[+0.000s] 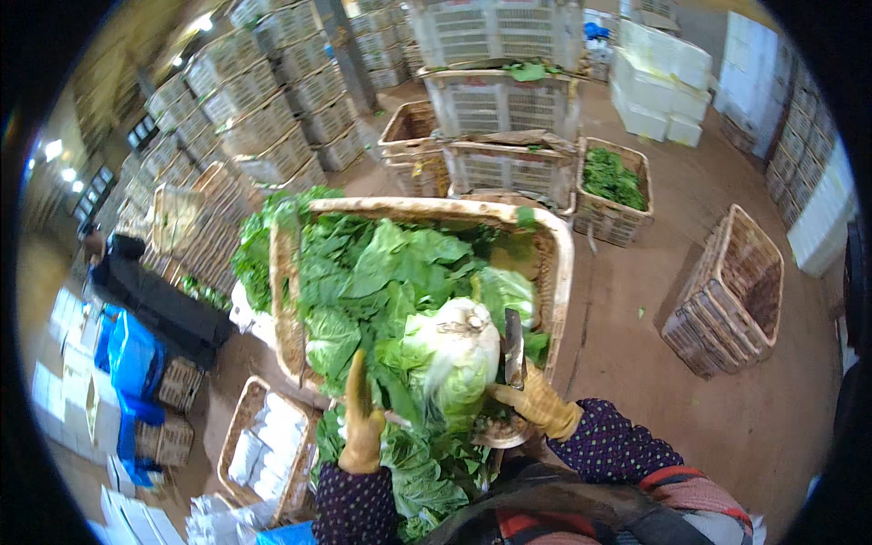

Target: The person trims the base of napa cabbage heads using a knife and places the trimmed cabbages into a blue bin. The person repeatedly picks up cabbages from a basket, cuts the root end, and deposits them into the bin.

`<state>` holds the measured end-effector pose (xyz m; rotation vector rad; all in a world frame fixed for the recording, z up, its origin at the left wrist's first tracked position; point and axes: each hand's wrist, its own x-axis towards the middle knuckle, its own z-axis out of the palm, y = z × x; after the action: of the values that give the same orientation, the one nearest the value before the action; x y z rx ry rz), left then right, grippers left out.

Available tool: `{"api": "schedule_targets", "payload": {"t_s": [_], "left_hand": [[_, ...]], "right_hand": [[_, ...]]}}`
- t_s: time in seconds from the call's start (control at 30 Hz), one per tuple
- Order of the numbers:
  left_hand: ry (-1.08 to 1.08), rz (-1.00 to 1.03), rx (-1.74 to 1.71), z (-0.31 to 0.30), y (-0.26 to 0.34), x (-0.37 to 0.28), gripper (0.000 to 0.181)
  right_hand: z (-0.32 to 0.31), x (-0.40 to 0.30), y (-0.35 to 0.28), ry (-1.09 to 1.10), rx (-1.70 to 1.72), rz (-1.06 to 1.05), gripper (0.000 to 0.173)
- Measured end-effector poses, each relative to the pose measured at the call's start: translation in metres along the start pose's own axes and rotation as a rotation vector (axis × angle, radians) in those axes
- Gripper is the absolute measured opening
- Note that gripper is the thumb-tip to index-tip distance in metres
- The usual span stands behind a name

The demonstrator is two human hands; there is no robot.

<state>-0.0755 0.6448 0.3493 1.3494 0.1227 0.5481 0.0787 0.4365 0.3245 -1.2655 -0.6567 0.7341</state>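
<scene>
A Chinese cabbage (470, 347) with its pale cut base facing up is between my hands, over the leaf-filled plastic crate (564, 286). Its lower part is blurred. My left hand (362, 429), in a yellow glove, is to the left of the cabbage with its fingers extended and nothing visible in them. Gripped in my gloved right hand (541, 405) is a knife (514, 347), its blade pointing up and away from me. The fingers of that hand are close to the cabbage's right side. Loose green leaves (388, 266) fill most of the crate; more cabbage leaves (426, 470) lie nearer my body.
Stacked crates (504, 102) stand directly beyond. A crate of greens (613, 178) and a tilted-looking crate stack (722, 300) are to the right. At left are a crate of white packages (269, 443), a blue sheet (133, 354) and a person (150, 293) in dark clothing.
</scene>
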Motion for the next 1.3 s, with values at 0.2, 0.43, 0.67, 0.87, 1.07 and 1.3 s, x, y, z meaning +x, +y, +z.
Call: {"api": "schedule_targets", "payload": {"t_s": [0.2, 0.43, 0.67, 0.87, 1.07, 1.3], "left_hand": [[0.043, -0.007, -0.663, -0.024, -0.023, -0.008, 0.080], [0.349, 0.089, 0.238, -0.104, 0.013, -0.123, 0.035], [0.458, -0.068, -0.836, -0.053, -0.072, -0.293, 0.049], [0.591, -0.130, -1.195, -0.042, -0.058, -0.337, 0.052], [0.484, -0.029, -1.339, -0.043, -0.044, -0.344, 0.046], [0.133, 0.146, -1.328, -0.034, -0.047, -0.308, 0.039]], "right_hand": [[0.093, 0.010, -0.011, -0.317, -0.272, -0.246, 0.075], [0.168, 0.012, -0.056, -1.059, -0.286, 0.108, 0.066], [0.206, 0.008, -0.015, -1.182, -0.914, -0.504, 0.036], [0.236, -0.019, -0.007, -1.401, -1.349, -0.614, 0.040], [0.246, -0.030, -0.002, -1.296, -1.499, -0.893, 0.051], [0.247, -0.037, -0.001, -1.265, -1.465, -1.049, 0.044]]}}
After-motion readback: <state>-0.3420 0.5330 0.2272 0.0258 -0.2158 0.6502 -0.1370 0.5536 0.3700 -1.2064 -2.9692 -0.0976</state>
